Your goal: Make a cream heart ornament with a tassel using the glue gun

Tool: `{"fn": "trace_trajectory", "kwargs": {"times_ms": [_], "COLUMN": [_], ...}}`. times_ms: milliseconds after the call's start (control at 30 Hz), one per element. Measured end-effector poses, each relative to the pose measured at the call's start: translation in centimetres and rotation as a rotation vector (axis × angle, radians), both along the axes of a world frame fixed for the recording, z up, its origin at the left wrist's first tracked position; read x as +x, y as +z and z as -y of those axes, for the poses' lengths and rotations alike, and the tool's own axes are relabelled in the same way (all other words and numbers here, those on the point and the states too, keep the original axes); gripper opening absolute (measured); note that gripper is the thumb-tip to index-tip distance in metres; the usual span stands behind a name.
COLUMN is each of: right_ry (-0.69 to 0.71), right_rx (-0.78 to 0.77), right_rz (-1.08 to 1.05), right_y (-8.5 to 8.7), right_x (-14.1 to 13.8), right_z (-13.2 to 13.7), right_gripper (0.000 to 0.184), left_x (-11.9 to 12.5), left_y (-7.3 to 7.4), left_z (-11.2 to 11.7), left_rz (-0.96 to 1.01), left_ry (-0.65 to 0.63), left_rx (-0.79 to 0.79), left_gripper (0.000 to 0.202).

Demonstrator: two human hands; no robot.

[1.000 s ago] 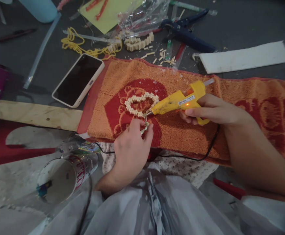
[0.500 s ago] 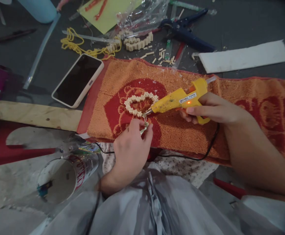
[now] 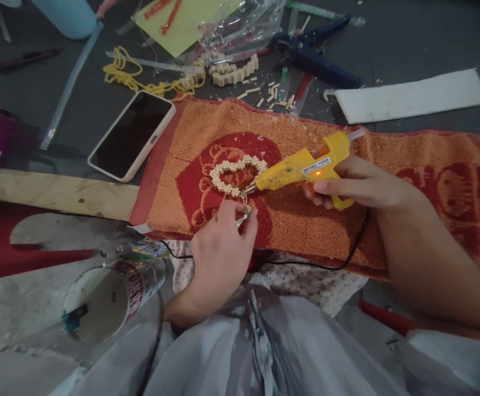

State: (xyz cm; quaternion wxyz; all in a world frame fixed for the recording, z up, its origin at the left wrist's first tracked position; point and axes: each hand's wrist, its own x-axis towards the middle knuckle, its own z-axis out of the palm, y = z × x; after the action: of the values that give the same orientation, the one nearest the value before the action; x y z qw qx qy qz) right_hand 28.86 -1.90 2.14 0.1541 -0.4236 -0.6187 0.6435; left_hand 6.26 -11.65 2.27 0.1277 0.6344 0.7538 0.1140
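My right hand (image 3: 338, 184) is wrapped round the handle of a yellow glue gun (image 3: 295, 169), its small orange light lit and a clear glue stick (image 3: 356, 133) poking from the back. The gun's metal nozzle meets the lower edge of an oval ring of small pale wooden pieces (image 3: 219, 177). Just below that spot, my left hand (image 3: 223, 247) pinches a small silvery metal piece (image 3: 247, 209) between thumb and fingers; its exact kind is partly hidden. All this rests on a folded orange and red towel (image 3: 305, 220).
A phone (image 3: 132, 135) lies at the towel's left end. Beyond are yellow cord (image 3: 120, 70), glued wooden pieces (image 3: 235, 71), loose bits, a dark blue cutter (image 3: 314, 55) and a white strip (image 3: 413, 96). A black cable (image 3: 305, 265) runs along the towel's front; a bin (image 3: 99, 300) stands lower left.
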Motion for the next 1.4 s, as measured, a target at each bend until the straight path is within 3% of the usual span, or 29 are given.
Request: {"fn": "trace_trajectory", "kwargs": {"times_ms": [733,1400], "right_ry": [0.097,0.106], "right_rx": [0.093,0.099], "right_rz": [0.117,0.148], "right_y": [-0.04,-0.14], "right_x": [-0.48,-0.40], "right_z": [-0.06,-0.05], "right_gripper": [0.046,0.048], "left_x": [0.03,-0.04], "left_y": [0.23,0.06], "left_z": [-0.09,0.02], "left_rz": [-0.018,-0.021], "left_ry": [0.001,-0.004], "left_rx": [-0.039,-0.020], "left_gripper": [0.021,0.021]}}
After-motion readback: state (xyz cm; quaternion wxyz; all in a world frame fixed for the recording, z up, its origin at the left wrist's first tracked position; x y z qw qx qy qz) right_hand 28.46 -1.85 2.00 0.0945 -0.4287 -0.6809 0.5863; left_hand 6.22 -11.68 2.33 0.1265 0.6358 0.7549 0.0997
